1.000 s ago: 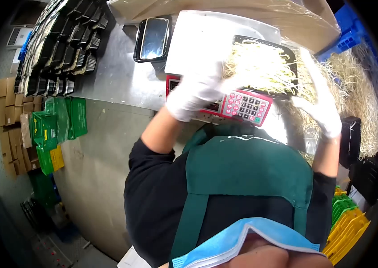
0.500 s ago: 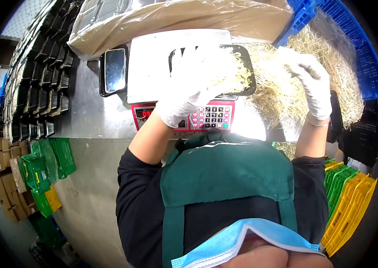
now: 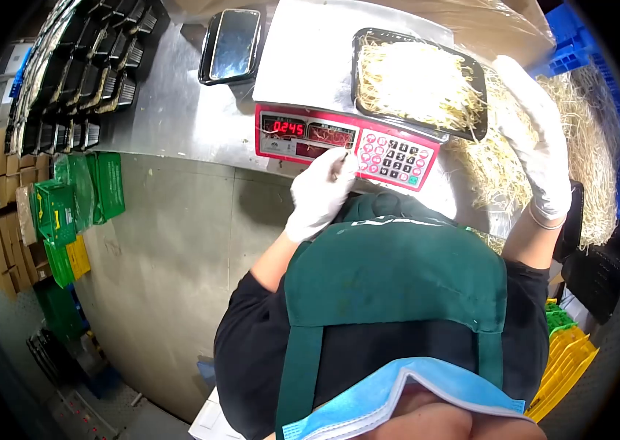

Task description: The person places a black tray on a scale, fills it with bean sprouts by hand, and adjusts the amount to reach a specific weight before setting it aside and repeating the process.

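A black tray [image 3: 480, 121] full of pale bean sprouts [image 3: 416, 81] rests on the right part of the white scale plate [image 3: 310, 62]. The red scale [image 3: 266, 139] below it displays 0.245. My left hand [image 3: 323, 189], in a white glove, is at the scale's front edge with its fingers curled together; what they hold, if anything, is too small to make out. To the right of the tray, my gloved right hand [image 3: 537, 132] lies over the loose sprouts [image 3: 497, 172] with its fingers stretched out.
A phone-like device [image 3: 235, 44] in a black tray lies left of the scale. Stacked black trays [image 3: 75, 73] stand at the far left. At the right are a blue crate [image 3: 570, 37] and more sprouts. Green crates [image 3: 57, 213] and cardboard [image 3: 5, 220] sit on the floor.
My left hand has left the tray and come down to the scale's front edge, its fingers now curled. My right hand's fingers have straightened. The view has shifted, moving the table up.
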{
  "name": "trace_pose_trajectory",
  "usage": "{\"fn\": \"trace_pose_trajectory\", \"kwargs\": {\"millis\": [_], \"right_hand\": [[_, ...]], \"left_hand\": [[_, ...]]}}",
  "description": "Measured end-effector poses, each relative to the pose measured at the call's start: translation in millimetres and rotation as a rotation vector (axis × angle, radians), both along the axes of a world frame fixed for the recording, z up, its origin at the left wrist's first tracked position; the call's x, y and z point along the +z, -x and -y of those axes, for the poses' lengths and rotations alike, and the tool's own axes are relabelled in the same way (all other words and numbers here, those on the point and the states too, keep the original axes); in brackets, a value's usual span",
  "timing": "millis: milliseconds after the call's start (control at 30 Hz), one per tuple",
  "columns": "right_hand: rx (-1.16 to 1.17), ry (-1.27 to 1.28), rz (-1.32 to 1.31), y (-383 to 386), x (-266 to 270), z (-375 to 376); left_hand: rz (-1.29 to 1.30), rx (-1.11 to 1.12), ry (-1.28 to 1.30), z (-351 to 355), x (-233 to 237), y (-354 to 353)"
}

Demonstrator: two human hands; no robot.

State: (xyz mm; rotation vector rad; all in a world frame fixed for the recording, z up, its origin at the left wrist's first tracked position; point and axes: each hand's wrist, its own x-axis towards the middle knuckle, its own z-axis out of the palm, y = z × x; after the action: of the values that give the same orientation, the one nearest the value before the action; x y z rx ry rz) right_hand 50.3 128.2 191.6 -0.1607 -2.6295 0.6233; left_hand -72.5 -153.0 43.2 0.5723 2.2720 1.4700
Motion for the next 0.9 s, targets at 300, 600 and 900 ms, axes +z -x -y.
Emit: {"fn": "trace_pose_trajectory", "kwargs": {"millis": [300, 600, 900], "right_hand": [[-0.265, 0.347, -0.201, -34, -53, 19], [-0.005, 0.118, -0.071, 48, -36, 15], [0.295, 0.097, 0.144, 80, -1, 8]], "left_hand": [[-0.641, -0.19, -0.078, -16, 27, 30], [-1.032, -0.764, -0.134, -112, 105, 68], [-0.74, -0.867, 0.027, -127, 80, 102]]}}
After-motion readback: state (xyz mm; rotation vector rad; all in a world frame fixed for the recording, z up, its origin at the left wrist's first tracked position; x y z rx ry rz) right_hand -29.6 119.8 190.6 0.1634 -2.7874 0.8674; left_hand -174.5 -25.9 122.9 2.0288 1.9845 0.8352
